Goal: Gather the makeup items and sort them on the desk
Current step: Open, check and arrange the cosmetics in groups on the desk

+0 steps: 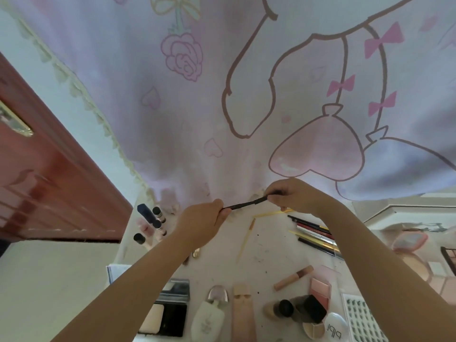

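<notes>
Both hands are up over the far end of the white bench (271,250), each clamped on one end of a thin black makeup pencil (246,204). Left hand (202,225) pinches the narrow tip end; right hand (293,196) has its fingers curled round the thicker end. Pencil is held clear of the bench surface, tilted slightly up toward the right.

Two-ended grip looks like capping, uncapping or a check before sorting; can't tell which. Holding it up in front of the pink cartoon-print curtain (222,95) probably gives a clearer look at it.

Pencil: slim, dark, matte, straight, with a slight step in thickness near the right hand that may be a cap seam. No label readable.

Likely destination is the row of slim pencils and liners (313,230) lying parallel on the right of the bench, partly under the right forearm; like with like.

Other groups on the bench:
- small dark-capped bottles (153,223) at the left
- black open compact (170,314) at the near edge
- peach lip-gloss tube (293,277) lying on its own, near the right
</notes>
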{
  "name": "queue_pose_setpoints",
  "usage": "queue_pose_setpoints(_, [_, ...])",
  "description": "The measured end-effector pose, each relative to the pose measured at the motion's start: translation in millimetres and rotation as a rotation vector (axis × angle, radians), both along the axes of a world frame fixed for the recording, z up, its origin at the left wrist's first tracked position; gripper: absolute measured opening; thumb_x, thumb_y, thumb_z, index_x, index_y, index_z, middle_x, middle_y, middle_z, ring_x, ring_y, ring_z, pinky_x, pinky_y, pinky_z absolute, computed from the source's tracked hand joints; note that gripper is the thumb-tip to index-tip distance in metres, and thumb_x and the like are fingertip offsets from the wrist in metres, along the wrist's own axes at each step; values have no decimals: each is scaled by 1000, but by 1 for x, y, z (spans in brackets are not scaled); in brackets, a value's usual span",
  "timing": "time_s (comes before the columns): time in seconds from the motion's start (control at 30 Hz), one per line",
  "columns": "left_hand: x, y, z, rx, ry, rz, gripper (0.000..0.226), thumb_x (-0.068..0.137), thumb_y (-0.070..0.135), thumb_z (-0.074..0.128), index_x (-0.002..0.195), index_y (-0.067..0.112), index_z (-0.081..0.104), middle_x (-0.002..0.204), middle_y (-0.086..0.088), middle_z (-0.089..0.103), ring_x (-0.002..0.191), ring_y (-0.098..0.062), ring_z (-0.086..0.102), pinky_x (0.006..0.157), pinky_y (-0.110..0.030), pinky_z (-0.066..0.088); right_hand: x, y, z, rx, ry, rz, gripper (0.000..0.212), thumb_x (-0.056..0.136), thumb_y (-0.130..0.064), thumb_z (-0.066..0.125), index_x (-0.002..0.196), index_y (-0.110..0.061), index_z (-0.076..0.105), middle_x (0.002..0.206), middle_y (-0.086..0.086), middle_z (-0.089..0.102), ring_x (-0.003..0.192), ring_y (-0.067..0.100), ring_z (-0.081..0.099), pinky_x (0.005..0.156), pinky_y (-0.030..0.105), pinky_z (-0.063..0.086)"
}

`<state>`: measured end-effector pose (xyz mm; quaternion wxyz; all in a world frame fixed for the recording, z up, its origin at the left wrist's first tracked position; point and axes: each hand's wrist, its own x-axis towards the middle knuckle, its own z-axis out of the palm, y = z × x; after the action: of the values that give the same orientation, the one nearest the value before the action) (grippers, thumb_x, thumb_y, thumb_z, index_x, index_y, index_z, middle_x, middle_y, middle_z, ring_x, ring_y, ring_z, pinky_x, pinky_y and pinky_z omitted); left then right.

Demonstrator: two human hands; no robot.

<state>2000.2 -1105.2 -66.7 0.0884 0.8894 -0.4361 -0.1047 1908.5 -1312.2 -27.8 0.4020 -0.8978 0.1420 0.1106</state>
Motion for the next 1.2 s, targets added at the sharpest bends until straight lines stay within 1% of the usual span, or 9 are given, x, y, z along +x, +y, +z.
queue_pose_setpoints(0.1, [-9, 8, -21, 58, 179, 80, 25, 99, 30, 24, 95, 11, 40, 80, -8, 56, 80, -31, 57, 64, -32, 37, 18, 6, -27, -108, 33, 102, 17, 89, -10, 49, 89, -18, 64, 69, -14, 53, 60, 4, 50, 55, 5, 38])
queue_pose_setpoints(0.23, [-23, 19, -54, 179, 382, 194, 21, 99, 22, 28, 105, 7, 41, 102, -19, 62, 89, -34, 60, 74, -37, 47, 45, 21, -74, -298, 121, 329, 19, 88, -6, 44, 98, -7, 61, 90, 8, 59, 81, 21, 50, 71, 27, 37])
queue_pose_setpoints(0.33, [-31, 23, -78, 259, 400, 263, 28, 98, 22, 30, 112, 3, 43, 107, -17, 60, 95, -32, 58, 77, -37, 46, 64, 34, -102, -389, 136, 439, 19, 86, -4, 43, 93, -10, 60, 94, 11, 60, 82, 22, 48, 70, 30, 39])
queue_pose_setpoints(0.43, [-35, 20, -97, 336, 349, 337, 29, 96, 27, 35, 113, 7, 50, 114, -11, 54, 104, -26, 54, 81, -34, 46, 84, 45, -127, -426, 81, 538, 24, 86, -2, 45, 99, -7, 65, 103, 12, 60, 97, 26, 51, 75, 31, 41])
queue_pose_setpoints(0.57, [-32, 11, -116, 425, 323, 435, 22, 94, 17, 41, 109, 9, 55, 111, -8, 58, 101, -24, 58, 70, -28, 41, 106, 56, -152, -456, 42, 621, 27, 89, -6, 47, 110, -9, 63, 121, 10, 53, 120, 26, 37, 93, 34, 40])
queue_pose_setpoints(0.8, [-24, 10, -130, 452, 292, 515, 19, 90, 8, 49, 107, 9, 57, 106, -6, 61, 95, -24, 61, 64, -28, 41, 113, 66, -176, -503, -45, 561, 29, 90, -12, 46, 115, -12, 61, 126, 12, 46, 124, 25, 32, 86, 34, 38])
queue_pose_setpoints(0.97, [-24, 14, -132, 370, 264, 542, 22, 93, 23, 45, 107, 10, 57, 107, -7, 60, 98, -25, 60, 69, -30, 43, 106, 59, -174, -426, -56, 533, 41, 87, -12, 48, 128, -15, 51, 129, 11, 44, 125, 26, 30, 99, 35, 35])
queue_pose_setpoints(1.07, [-28, 15, -130, 328, 222, 536, 24, 93, 26, 42, 104, 11, 57, 104, -6, 61, 96, -24, 60, 64, -28, 38, 86, 42, -164, -356, -94, 392, 36, 87, -8, 49, 123, -9, 55, 125, 12, 52, 122, 27, 36, 101, 27, 26])
queue_pose_setpoints(1.2, [-37, 16, -125, 307, 177, 495, 26, 94, 27, 38, 106, 11, 54, 106, -6, 58, 95, -23, 58, 63, -28, 37, 28, 4, -149, -316, -18, 253, 27, 89, -9, 51, 114, -5, 61, 119, 13, 58, 117, 28, 45, 95, 23, 27])
